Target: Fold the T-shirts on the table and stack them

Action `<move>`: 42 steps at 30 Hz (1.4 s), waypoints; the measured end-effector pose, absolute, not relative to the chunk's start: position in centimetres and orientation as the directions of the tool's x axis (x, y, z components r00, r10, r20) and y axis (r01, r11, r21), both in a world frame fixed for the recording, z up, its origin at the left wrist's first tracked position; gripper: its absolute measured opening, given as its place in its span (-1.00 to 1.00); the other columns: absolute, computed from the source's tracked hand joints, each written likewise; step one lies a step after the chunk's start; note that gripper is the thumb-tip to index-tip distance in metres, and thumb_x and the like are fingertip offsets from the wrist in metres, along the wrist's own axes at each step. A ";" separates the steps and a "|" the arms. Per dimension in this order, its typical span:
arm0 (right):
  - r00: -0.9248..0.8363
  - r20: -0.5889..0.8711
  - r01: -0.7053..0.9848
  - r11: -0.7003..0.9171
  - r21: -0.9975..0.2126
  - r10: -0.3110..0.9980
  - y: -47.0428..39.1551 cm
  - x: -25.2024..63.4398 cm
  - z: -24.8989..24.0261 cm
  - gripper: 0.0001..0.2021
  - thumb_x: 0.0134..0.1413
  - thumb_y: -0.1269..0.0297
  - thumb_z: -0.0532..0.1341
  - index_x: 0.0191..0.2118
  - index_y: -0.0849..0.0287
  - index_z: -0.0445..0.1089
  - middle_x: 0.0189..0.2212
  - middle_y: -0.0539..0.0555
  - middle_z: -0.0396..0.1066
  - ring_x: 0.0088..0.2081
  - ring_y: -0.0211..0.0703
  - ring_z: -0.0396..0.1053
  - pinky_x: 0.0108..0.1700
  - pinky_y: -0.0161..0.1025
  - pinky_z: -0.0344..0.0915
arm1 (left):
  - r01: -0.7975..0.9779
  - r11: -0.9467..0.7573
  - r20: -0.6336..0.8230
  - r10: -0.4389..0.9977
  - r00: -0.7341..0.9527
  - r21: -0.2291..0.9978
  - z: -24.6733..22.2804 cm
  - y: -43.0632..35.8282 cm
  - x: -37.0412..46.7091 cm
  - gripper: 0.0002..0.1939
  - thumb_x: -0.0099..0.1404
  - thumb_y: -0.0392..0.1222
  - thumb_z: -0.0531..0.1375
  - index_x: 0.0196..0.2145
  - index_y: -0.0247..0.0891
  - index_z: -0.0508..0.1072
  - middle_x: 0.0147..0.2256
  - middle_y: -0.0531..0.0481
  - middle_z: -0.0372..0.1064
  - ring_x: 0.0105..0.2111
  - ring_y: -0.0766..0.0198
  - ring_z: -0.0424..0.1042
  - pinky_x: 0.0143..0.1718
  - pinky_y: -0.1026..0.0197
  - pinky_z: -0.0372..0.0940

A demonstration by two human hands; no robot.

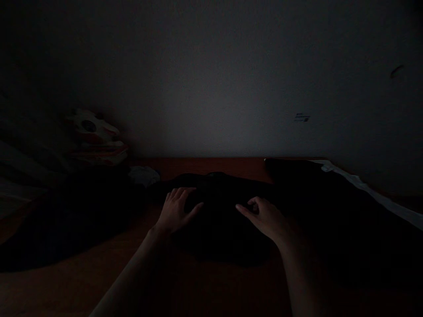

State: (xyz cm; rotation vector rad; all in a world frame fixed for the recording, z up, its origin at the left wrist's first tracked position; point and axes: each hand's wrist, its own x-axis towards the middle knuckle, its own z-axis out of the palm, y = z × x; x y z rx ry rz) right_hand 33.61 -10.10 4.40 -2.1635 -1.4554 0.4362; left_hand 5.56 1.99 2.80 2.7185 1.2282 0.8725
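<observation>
A black cloth [224, 233], possibly a garment, lies on the wooden surface in the middle; its folds are lost in the dark. Over its left part is my left hand [176, 209], fingers stretched forward and thumb apart. My right hand [264, 215] is at the cloth's right side, its thumb pointing left and its fingers loosely bent, with a gap between them. Neither hand visibly grips anything. Whether the palms press on the cloth or hover just above it, I cannot tell.
Dark fabric [72, 220] is heaped at the left, beside a small pale cloth [144, 175]. White and red packages [97, 136] are stacked behind it. Another black cloth [350, 220] with a white edge covers the right. The wooden surface [198, 165] meets a grey wall [211, 88].
</observation>
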 end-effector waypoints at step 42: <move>-0.096 -0.301 0.675 -0.160 -0.720 0.949 -12.4 29.7 8.7 -0.82 0.00 0.37 0.14 -0.40 0.08 0.52 -0.44 0.02 0.58 -0.37 -0.14 0.51 -0.37 -0.33 0.28 | 0.682 -0.635 0.248 0.771 0.586 0.362 -0.6 3.3 5.4 -0.45 0.46 0.20 0.00 0.16 -0.15 0.49 0.30 -0.23 0.26 0.33 -0.11 0.20 0.31 -0.25 0.10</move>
